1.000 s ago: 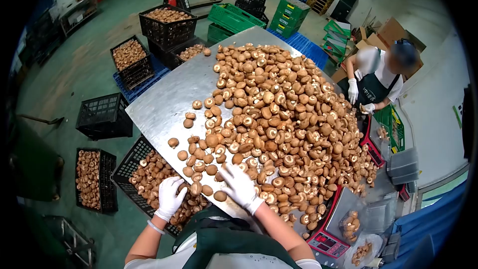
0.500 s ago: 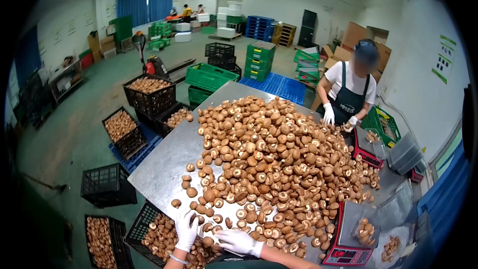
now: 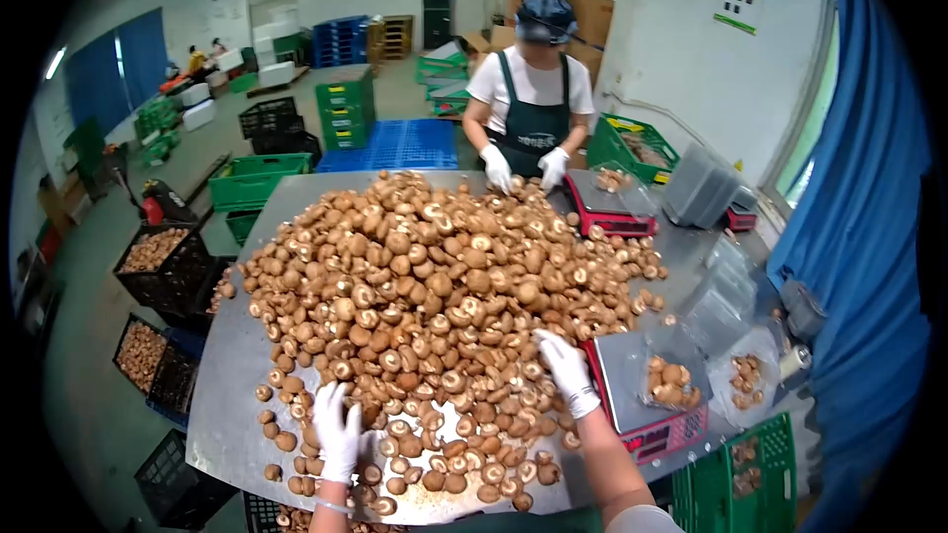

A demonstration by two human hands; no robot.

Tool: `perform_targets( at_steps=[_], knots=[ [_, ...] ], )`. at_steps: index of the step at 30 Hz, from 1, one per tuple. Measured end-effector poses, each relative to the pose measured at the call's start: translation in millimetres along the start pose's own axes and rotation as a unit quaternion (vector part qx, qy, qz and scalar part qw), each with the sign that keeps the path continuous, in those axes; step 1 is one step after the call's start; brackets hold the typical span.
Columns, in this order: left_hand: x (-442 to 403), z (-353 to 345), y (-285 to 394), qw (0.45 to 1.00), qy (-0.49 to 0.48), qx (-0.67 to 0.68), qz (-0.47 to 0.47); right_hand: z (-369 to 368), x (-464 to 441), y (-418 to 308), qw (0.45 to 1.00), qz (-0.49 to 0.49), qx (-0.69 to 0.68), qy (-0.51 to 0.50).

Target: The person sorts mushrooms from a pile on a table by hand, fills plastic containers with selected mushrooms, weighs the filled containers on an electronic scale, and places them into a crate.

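Observation:
A large heap of brown mushrooms (image 3: 425,276) lies on the metal table (image 3: 222,405). My left hand (image 3: 337,431), in a white glove, is at the heap's near left edge, fingers spread and holding nothing. My right hand (image 3: 565,367), also gloved, reaches to the heap's right side, beside a red scale (image 3: 647,385); its fingers are extended, with nothing seen in them. On that scale stands a clear plastic box of mushrooms (image 3: 672,382). Loose mushrooms (image 3: 434,480) lie scattered along the near edge between my hands.
Across the table a person (image 3: 533,104) in a dark apron has both gloved hands at the heap, near a second red scale (image 3: 610,202). Clear boxes (image 3: 716,306) and a plastic bag of mushrooms (image 3: 748,380) are at right. Black crates (image 3: 163,262) stand left, a green crate (image 3: 755,474) lower right.
The view has swung up and to the right. My right hand has moved from the near edge to the heap's right side by the scale. My left hand has moved from the crate onto the table.

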State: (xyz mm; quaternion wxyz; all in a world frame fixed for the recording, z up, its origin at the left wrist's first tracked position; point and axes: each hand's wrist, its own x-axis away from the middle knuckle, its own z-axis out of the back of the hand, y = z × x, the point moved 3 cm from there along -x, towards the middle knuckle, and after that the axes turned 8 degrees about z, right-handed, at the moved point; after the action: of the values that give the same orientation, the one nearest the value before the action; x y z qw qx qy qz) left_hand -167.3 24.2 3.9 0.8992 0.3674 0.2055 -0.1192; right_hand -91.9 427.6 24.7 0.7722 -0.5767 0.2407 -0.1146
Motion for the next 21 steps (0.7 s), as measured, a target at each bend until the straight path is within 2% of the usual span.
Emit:
perform_targets(
  at_steps=[1,5,7,10,14,17,20,21],
  knots=[
    [-20.1,-6.7,17.0,0.999,-0.015,0.035,-0.021,3.0,-15.9,6.7,0.999,0.047,0.01,0.013],
    [-77.9,-55.5,61.0,0.992,-0.053,0.048,-0.101,13.8,-95.5,59.8,0.993,0.088,0.043,0.059],
    [-99.0,-85.7,78.6,0.987,-0.072,0.004,-0.142,18.1,-131.0,94.8,0.988,0.095,0.088,0.079],
    [-117.3,-125.8,90.9,0.985,-0.115,0.023,-0.129,8.5,-153.2,133.6,0.981,0.088,0.149,0.091],
    [-139.0,-171.3,84.3,0.984,-0.143,0.036,-0.103,-3.3,-138.1,130.2,0.979,0.05,0.19,0.054],
    [-148.7,-197.1,88.1,0.976,-0.194,0.04,-0.093,7.4,-147.9,121.6,0.989,-0.024,0.143,0.011],
    [-132.5,-209.3,106.4,0.978,-0.19,-0.042,-0.076,1.7,-155.1,127.8,0.992,0.018,0.127,-0.02],
    [-125.6,-208.6,111.5,0.978,-0.189,-0.003,-0.089,1.8,-150.9,132.5,0.991,0.006,0.125,-0.039]
  ],
)
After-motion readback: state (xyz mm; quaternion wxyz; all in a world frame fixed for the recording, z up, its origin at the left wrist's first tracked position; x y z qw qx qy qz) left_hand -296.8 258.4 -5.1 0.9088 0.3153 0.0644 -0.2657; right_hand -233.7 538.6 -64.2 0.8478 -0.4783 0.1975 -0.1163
